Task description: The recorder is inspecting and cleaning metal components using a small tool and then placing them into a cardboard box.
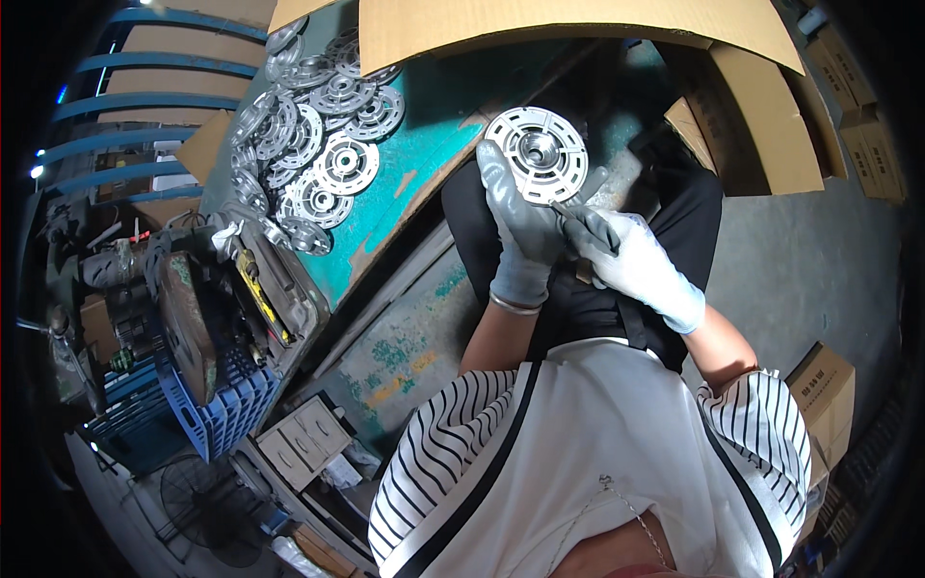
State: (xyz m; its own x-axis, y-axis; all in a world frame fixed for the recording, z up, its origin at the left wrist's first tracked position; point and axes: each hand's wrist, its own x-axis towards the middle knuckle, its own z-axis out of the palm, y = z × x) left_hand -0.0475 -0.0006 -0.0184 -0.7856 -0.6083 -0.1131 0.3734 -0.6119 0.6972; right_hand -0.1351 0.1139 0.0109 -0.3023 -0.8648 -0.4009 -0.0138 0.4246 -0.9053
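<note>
Both my hands wear grey-white gloves. A round silver metal flange [536, 154], with slots round its rim and a raised hub in the middle, is tilted up over my lap. My left hand [520, 217] grips it by the left and lower edge, thumb on its face. My right hand [636, 265] is closed round a thin tool [561, 208] whose tip meets the flange's lower rim; the fingers hide most of it, so its kind is unclear. A pile of similar silver flanges [345, 164] lies on the green worktable [424, 159] to the left.
An open cardboard box [578, 14] stands in front of me, its flaps spread to the right. More cartons [824, 395] stand at the right. Left are a blue plastic crate [217, 414], a bench machine [120, 279], a yellow-handled tool [258, 289] and a floor fan [207, 506].
</note>
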